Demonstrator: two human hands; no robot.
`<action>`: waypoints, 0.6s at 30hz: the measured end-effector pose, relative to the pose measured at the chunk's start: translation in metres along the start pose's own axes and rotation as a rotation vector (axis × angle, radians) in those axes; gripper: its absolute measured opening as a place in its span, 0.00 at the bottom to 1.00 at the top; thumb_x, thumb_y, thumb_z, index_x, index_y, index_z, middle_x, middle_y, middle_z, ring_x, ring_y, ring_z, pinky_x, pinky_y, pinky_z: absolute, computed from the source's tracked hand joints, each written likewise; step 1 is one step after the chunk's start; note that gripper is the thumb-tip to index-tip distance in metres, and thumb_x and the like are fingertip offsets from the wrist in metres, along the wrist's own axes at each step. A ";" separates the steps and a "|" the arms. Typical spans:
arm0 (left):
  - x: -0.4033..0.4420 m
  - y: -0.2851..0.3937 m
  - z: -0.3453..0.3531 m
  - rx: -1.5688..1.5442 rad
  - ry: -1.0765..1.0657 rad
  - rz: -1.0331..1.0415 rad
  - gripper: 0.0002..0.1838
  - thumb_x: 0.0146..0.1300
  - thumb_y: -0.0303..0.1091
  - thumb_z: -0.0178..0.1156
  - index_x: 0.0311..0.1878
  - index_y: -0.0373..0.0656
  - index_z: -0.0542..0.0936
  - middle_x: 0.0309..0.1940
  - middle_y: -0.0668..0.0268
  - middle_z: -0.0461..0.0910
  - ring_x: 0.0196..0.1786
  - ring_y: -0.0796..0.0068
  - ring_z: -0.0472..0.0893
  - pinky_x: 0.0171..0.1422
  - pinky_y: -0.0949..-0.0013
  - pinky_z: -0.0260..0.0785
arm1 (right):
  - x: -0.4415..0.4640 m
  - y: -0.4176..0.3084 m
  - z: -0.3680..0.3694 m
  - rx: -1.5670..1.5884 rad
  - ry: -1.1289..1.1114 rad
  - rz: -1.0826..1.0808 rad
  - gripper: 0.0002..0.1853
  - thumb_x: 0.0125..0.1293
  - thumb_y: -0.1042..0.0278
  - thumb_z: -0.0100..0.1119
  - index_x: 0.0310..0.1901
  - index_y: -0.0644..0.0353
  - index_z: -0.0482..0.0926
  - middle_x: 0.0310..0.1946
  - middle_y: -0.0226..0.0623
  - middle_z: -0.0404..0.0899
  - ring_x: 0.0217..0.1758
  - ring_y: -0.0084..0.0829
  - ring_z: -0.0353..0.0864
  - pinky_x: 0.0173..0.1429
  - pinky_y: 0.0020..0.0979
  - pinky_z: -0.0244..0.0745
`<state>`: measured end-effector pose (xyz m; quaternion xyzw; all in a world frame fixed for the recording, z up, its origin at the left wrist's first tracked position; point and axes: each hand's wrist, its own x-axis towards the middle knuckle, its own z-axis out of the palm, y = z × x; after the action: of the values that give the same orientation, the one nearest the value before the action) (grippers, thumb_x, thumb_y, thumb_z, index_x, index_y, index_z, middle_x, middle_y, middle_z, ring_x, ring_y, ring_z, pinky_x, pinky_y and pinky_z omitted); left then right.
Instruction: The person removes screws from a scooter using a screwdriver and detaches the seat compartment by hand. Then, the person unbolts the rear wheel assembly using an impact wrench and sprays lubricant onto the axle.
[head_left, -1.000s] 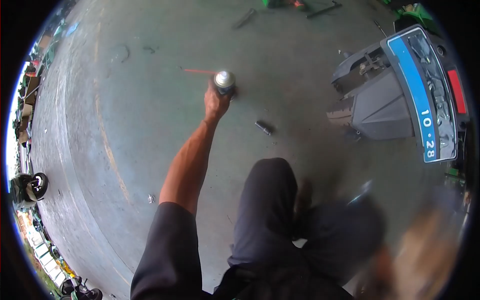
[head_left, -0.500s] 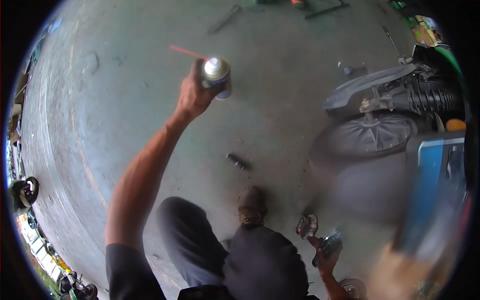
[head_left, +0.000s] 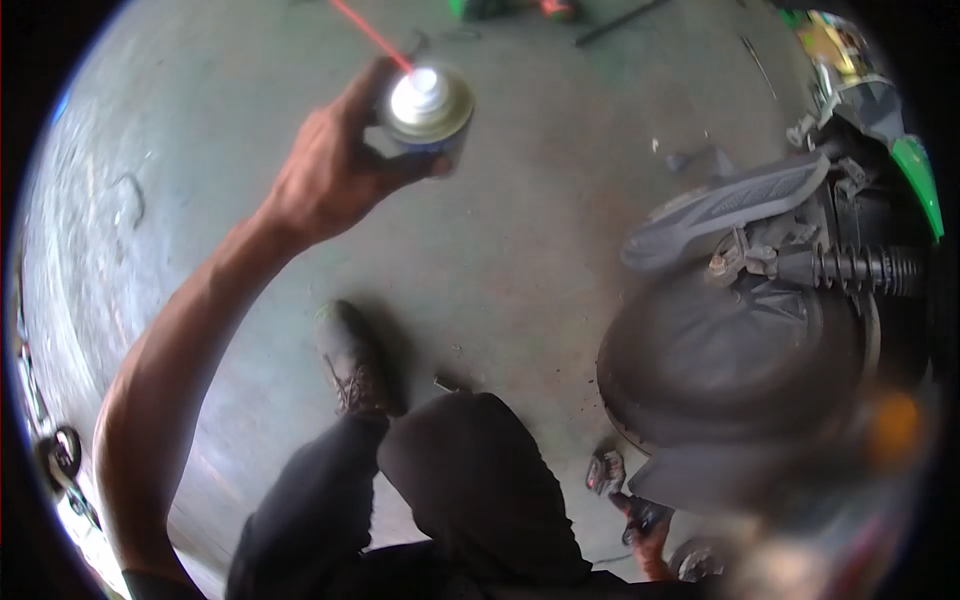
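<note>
Raised over the floor, my left hand (head_left: 335,165) is wrapped round a spray can (head_left: 428,105), whose thin red straw (head_left: 372,35) points up and left. Low in the view, my right hand (head_left: 650,550) is closed on a dark power tool (head_left: 645,515); its red and black end (head_left: 605,472) is beside the wheel. The lower right arm is partly out of view. A small metal piece (head_left: 450,384) lies on the floor just above my knee, partly hidden.
At the right stands a vehicle's wheel (head_left: 730,355) with a grey fender (head_left: 735,205) and a coiled shock absorber (head_left: 865,270). A dark bar (head_left: 622,22) and a thin rod (head_left: 758,65) lie on the floor at the top. My shoe (head_left: 350,360) is left of centre.
My left hand and the can have come up and nearer the camera. My legs have shifted, and more of the wheel and shock absorber shows as the view has turned. The tool remains in my right hand.
</note>
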<state>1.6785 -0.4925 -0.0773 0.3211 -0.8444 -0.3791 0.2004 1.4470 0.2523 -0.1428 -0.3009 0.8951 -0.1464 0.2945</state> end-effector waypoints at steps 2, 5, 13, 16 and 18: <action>0.016 -0.025 0.017 -0.107 -0.103 -0.010 0.37 0.55 0.37 0.73 0.65 0.39 0.66 0.54 0.57 0.79 0.57 0.62 0.79 0.58 0.60 0.75 | -0.055 -0.003 -0.010 0.016 -0.038 0.155 0.16 0.56 0.71 0.67 0.46 0.66 0.78 0.39 0.46 0.80 0.46 0.46 0.79 0.56 0.40 0.72; 0.035 -0.059 0.065 -0.154 -0.181 0.000 0.37 0.55 0.33 0.72 0.66 0.40 0.66 0.54 0.59 0.79 0.55 0.63 0.80 0.55 0.62 0.77 | -0.069 0.021 -0.004 -0.449 0.031 -0.128 0.12 0.56 0.69 0.68 0.40 0.63 0.80 0.33 0.45 0.80 0.40 0.47 0.79 0.50 0.40 0.74; 0.065 -0.069 0.123 -0.162 -0.365 0.082 0.37 0.53 0.32 0.72 0.65 0.42 0.65 0.54 0.55 0.79 0.58 0.59 0.79 0.51 0.62 0.77 | -0.123 -0.042 -0.036 -0.198 0.174 0.318 0.16 0.55 0.67 0.69 0.43 0.63 0.78 0.33 0.45 0.80 0.40 0.47 0.79 0.49 0.41 0.75; 0.063 -0.072 0.131 -0.216 -0.360 0.092 0.36 0.54 0.31 0.71 0.65 0.41 0.65 0.55 0.55 0.78 0.59 0.59 0.78 0.49 0.61 0.77 | -0.126 -0.076 -0.058 -0.145 0.241 0.473 0.17 0.55 0.66 0.69 0.43 0.64 0.77 0.33 0.45 0.80 0.40 0.47 0.79 0.48 0.41 0.75; 0.059 -0.082 0.139 -0.217 -0.354 0.122 0.32 0.58 0.30 0.68 0.64 0.40 0.66 0.56 0.54 0.77 0.57 0.58 0.79 0.46 0.62 0.78 | -0.126 -0.098 -0.071 -0.118 0.272 0.548 0.17 0.55 0.66 0.70 0.43 0.64 0.77 0.33 0.45 0.80 0.40 0.47 0.79 0.48 0.41 0.75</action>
<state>1.5871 -0.5037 -0.2227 0.1745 -0.8385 -0.5054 0.1049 1.5293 0.2615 0.0110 -0.0423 0.9811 -0.0484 0.1825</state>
